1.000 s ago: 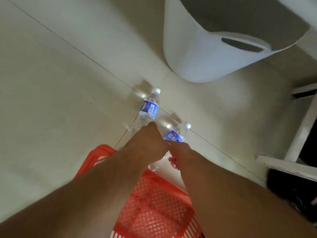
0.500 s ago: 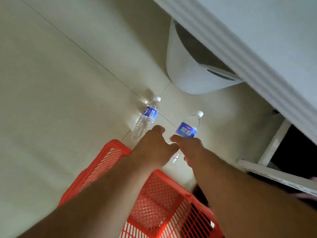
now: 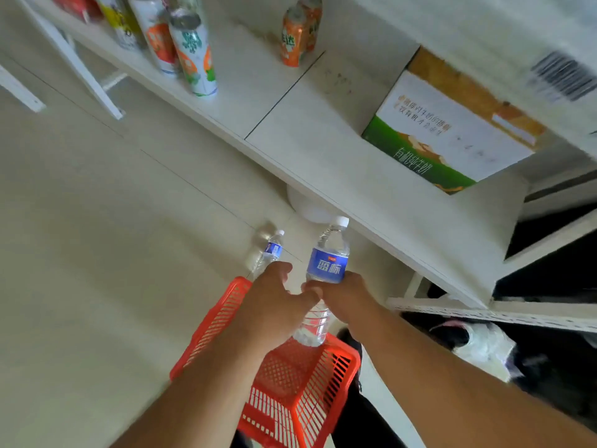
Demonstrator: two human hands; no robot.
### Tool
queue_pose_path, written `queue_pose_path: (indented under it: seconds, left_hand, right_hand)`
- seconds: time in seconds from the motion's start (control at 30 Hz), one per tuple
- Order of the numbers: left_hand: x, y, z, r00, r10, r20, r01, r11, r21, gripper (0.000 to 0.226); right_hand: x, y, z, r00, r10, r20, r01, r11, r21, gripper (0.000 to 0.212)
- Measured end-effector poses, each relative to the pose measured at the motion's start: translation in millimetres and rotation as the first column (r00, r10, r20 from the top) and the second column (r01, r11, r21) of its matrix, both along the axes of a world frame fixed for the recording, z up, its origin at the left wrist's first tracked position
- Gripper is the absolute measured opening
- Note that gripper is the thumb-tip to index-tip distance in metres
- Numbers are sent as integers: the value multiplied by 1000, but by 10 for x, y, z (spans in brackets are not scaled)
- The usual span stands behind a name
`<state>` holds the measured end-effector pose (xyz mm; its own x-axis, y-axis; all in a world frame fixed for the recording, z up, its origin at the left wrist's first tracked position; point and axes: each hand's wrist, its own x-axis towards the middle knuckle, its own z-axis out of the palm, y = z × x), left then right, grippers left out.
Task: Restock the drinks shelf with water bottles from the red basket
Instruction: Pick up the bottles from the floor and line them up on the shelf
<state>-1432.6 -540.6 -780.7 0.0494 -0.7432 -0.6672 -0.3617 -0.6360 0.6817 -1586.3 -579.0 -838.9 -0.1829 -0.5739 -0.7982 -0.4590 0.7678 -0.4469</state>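
Note:
My right hand (image 3: 347, 294) grips a clear water bottle (image 3: 328, 263) with a blue label and white cap, held upright above the red basket (image 3: 300, 379). My left hand (image 3: 274, 302) is beside it, its thumb touching the bottle's lower half, fingers loosely curled. A second water bottle (image 3: 269, 253) stands on the floor just beyond my left hand. The red basket sits on the floor below my forearms and looks empty where its mesh shows. The white drinks shelf (image 3: 300, 130) runs diagonally above the held bottle.
On the shelf stand several drink cans (image 3: 193, 56), orange bottles (image 3: 295, 33) and a green-and-white milk carton box (image 3: 449, 134). A white bin (image 3: 307, 208) peeks out under the shelf edge. Lower shelves at right hold dark items and a plastic bag (image 3: 481, 347).
My right hand has lifted the bottle off the floor and higher. My view has tilted up, bringing the stocked shelf into sight. The other bottle stays on the floor.

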Motion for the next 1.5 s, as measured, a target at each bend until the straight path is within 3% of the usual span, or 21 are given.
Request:
queue_pose_path:
  seconds: [0.13, 0.27, 0.57, 0.63, 1.1, 1.5]
  left_hand:
    - [123, 270, 818, 999, -42, -7, 41, 998, -43, 69]
    - [187, 411, 1623, 998, -55, -24, 52, 992, -114, 69]
    - [197, 415, 3061, 980, -195, 26, 193, 927, -322, 62]
    - [159, 369, 3243, 974, -221, 50, 224, 909, -352, 71]
    - [-681, -104, 3892, 953, -291, 90, 297, 819, -492, 66]
    - [-1426, -818, 3942, 964, -242, 114, 267, 849, -456, 73]
  right_hand:
    - [24, 320, 918, 1000, -8, 16, 10, 994, -109, 20]
    - [-50, 580, 1865, 995, 95, 16, -89, 973, -211, 10]
    - [-112, 876, 3311, 997, 61, -52, -79, 872, -483, 26]
    - [-129, 901, 3523, 999, 18, -41, -37, 838, -544, 30]
    - [-877, 462, 4238, 995, -102, 10, 78, 689, -720, 28]
    - [-1710, -556, 4225, 986, -164, -31, 87, 663, -744, 30]
